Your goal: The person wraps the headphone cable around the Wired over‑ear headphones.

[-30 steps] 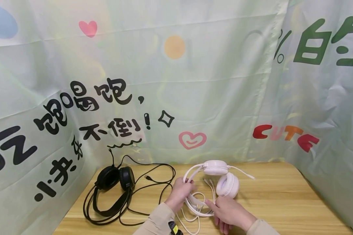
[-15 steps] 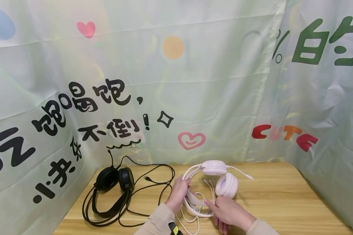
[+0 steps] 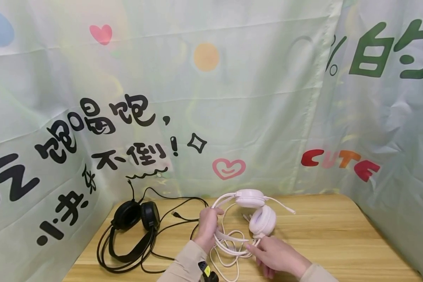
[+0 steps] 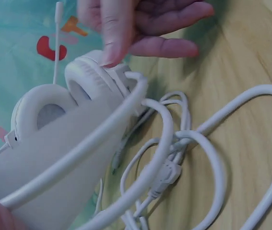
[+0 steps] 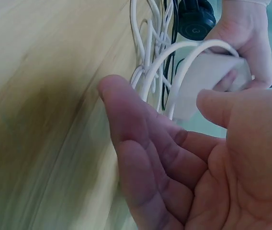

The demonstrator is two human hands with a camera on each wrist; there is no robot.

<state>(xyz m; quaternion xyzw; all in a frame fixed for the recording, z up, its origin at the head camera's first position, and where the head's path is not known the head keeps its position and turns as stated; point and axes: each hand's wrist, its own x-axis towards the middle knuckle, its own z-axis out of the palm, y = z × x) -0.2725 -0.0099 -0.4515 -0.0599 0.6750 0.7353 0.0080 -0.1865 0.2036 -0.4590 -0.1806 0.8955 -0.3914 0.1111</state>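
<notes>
A white headset with two padded ear cups, a thin boom microphone and a double-tube headband is tilted just over the wooden table. My left hand grips the headband on its left side, its fingers around the tubes and the inner strap. My right hand is beside the lower ear cup, its thumb close to the band's end. In the right wrist view, the fingers of that hand are loosely extended, with the thumb held apart. A white cable lies looped beneath the headset.
A black headset lies on the left side of the table, its black cable spreading toward the middle. A printed cloth backdrop hangs behind and along both sides.
My left hand has shifted left and slightly up, carrying the white headset with it. The lower ear cup now sits nearer my right hand's fingers, and that hand has barely moved.
</notes>
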